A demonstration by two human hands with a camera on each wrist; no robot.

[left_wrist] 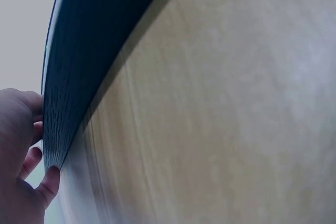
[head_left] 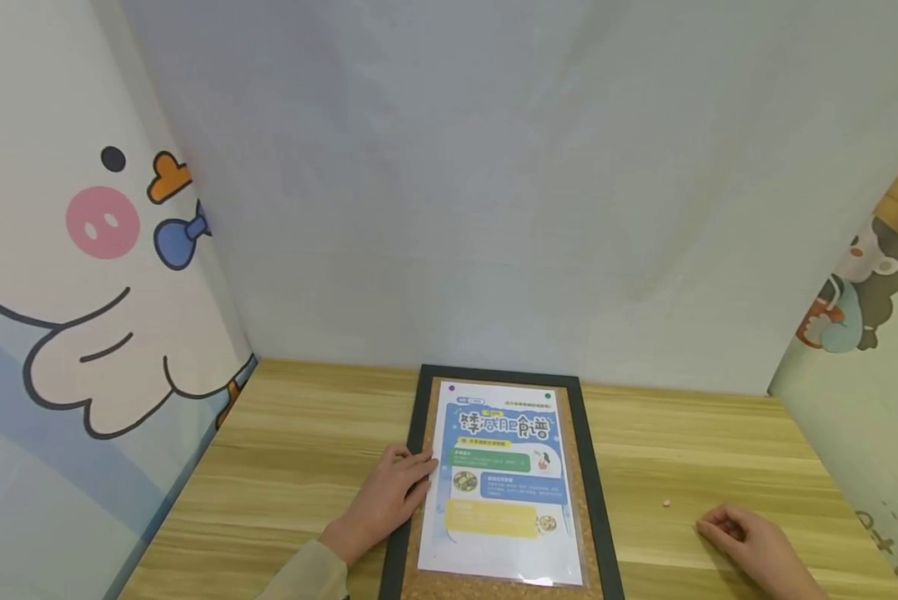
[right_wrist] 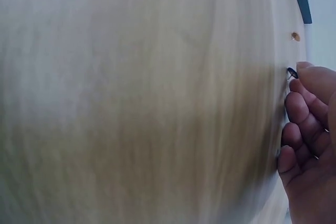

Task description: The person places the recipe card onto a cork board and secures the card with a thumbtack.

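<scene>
A framed cork board (head_left: 416, 575) lies on the table with a printed poster (head_left: 509, 554) on it. A purple thumbtack (head_left: 452, 388) and a green thumbtack (head_left: 548, 396) sit at the poster's top corners. My left hand (head_left: 388, 496) rests across the board's left side, fingertips at the poster's edge. In the left wrist view, one fingertip touches the outer side of the dark frame (left_wrist: 79, 61). Right of the board, my right hand (head_left: 752, 542) pinches a small dark-headed thumbtack (right_wrist: 292, 72) between thumb and forefinger, close over the table. The other fingers curl in.
A small orange-pink thumbtack (right_wrist: 295, 36) lies on the wood-grain table (head_left: 291, 450) between the board and my right hand. A pale curtain wall (head_left: 494, 208) rises behind the table. Printed cartoon panels stand at left (head_left: 81, 333) and right.
</scene>
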